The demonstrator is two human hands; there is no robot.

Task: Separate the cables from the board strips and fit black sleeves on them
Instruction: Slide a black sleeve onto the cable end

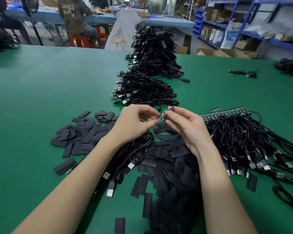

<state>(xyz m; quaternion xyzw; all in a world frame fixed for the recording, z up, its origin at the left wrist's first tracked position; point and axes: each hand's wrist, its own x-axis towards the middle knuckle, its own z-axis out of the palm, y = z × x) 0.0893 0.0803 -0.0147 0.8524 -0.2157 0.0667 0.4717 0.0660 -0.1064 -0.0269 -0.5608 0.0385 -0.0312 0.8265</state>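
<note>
Left hand (135,122) pinches a small board (159,116) at its fingertips; right hand (184,124), at 3 o'clock, pinches a sleeve (169,112) against the board's end. Its cable (142,147) hangs to 6 o'clock over loose sleeves (172,169).

Lying scattered across the green counter (41,85) in flat black rectangles: loose sleeves (169,169), thickest near the front, thinning toward the left. Being held above them, one small board end (160,115) of a cable (142,149), pinched between the left hand (135,122) and right hand (184,125), one black sleeve (171,109) sticking up from the right fingers. Resting at right, board strips (227,112) with coiled black cables (243,137) attached, plugs pointing forward. Piling up beyond, sleeved cables (152,65) in a tall black heap.
</note>
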